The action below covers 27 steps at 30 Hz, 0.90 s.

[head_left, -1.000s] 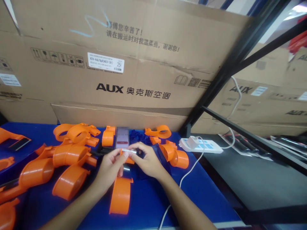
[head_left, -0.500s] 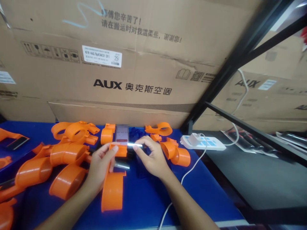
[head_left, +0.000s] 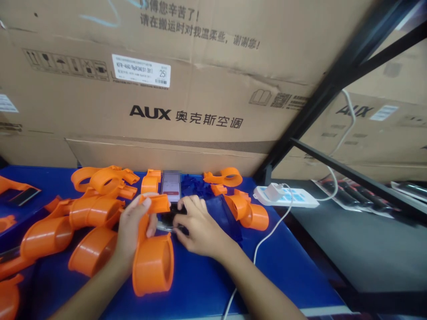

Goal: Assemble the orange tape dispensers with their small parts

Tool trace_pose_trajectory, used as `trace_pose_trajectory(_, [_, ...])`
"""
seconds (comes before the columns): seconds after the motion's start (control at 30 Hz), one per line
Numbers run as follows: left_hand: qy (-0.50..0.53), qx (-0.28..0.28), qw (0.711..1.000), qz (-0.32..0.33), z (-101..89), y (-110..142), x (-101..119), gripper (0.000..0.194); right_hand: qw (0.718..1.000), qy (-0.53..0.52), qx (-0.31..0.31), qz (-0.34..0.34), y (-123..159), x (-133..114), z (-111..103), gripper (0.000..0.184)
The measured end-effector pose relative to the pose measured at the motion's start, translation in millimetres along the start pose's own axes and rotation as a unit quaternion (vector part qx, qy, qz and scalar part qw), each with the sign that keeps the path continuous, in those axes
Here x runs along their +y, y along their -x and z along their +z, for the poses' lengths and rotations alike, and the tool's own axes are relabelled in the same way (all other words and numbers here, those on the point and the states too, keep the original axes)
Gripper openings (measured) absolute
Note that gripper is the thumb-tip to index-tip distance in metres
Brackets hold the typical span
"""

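My left hand [head_left: 131, 226] is closed around an orange plastic tape-dispenser body [head_left: 153, 255], tilted up off the blue table [head_left: 207, 284]. My right hand [head_left: 195, 226] presses against the dispenser's black inner part, fingers curled on a small silver metal pin [head_left: 165, 228] between the two hands. Both hands touch the same dispenser near the table's middle.
Several more orange dispenser bodies [head_left: 90, 209] lie at left and others [head_left: 248, 213] at right. A phone [head_left: 171, 186] and small blue parts [head_left: 193, 183] lie behind the hands. A white power strip [head_left: 287, 198] with cable sits right. Cardboard boxes [head_left: 187, 89] stand behind; a black frame [head_left: 333, 75] at right.
The silver pin went from held up between the fingertips down into the dispenser. My left hand tilted the orange body upward, and my right hand dropped onto it.
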State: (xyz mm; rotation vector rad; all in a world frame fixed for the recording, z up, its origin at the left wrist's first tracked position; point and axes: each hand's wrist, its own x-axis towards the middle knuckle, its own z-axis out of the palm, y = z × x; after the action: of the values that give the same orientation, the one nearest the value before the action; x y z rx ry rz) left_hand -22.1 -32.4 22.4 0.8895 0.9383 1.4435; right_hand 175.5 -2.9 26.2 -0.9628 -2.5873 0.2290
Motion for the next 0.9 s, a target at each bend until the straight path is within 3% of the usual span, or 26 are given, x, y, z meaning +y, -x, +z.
trace_pose_trajectory(0.13, [-0.025,0.017,1.000,-0.002,6.2,7,5,0.037,1.000,-0.004,-0.018,0.003,1,4,-1,0.006])
trace_pose_trajectory(0.4, [-0.042,0.026,0.999,0.009,4.2,3,-4,0.033,0.998,-0.051,0.019,0.021,2,0,-12,0.006])
trace_pose_trajectory(0.6, [-0.018,0.084,0.996,0.037,7.8,-2,-12,0.035,0.975,-0.220,0.021,-0.026,2,-4,-24,0.024])
trace_pose_trajectory(0.7, [0.006,0.105,0.993,0.050,8.9,-3,-14,0.037,0.959,-0.278,-0.009,-0.052,2,-10,-25,0.061])
trace_pose_trajectory(0.77, [0.014,0.121,0.991,0.057,8.1,-4,-16,0.038,0.954,-0.295,-0.023,-0.051,2,-15,-23,0.076])
trace_pose_trajectory(0.9, [0.026,0.104,0.993,0.040,7.2,-8,-20,0.044,0.945,-0.325,-0.027,-0.032,2,-17,-21,0.062])
